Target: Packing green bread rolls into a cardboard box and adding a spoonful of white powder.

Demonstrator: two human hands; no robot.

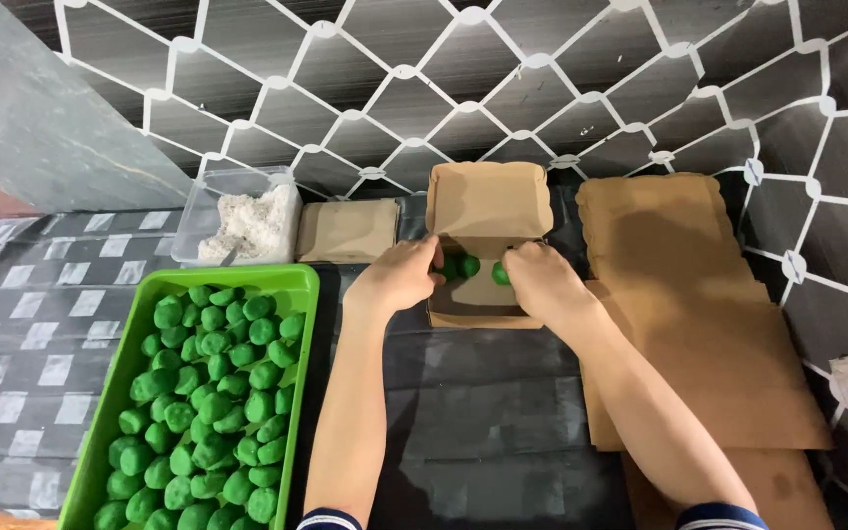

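A small brown cardboard box (483, 299) with its lid raised stands in the middle of the dark table. Three green balls (468, 265) show inside it between my hands. My left hand (402, 277) rests on the box's left wall, fingers curled at a ball. On the right side of the box, my right hand (542, 278) has its fingertips on another green ball (500, 275). A green tray (298, 285) at the left holds several green balls (213, 393).
A clear tub of white shredded flakes (242, 221) sits behind the tray. A closed brown box (345, 231) lies beside it. Flat brown cardboard sheets (679, 294) are stacked at the right. A patterned wall rises behind.
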